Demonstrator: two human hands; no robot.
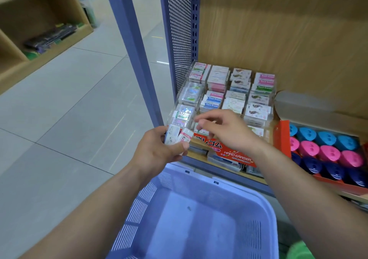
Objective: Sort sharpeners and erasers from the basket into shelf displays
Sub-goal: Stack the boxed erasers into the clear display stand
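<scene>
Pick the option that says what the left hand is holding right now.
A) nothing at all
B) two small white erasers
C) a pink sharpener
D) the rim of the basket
B: the left hand grips two small white erasers between thumb and fingers, above the far rim of the basket and not touching it.

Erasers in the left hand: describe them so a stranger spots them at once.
Find the lavender basket at the bottom. Just above its far left corner, the left hand grips white-sleeved erasers. Unlike the rows packed in the clear display behind, these are loose and fanned apart.
</scene>
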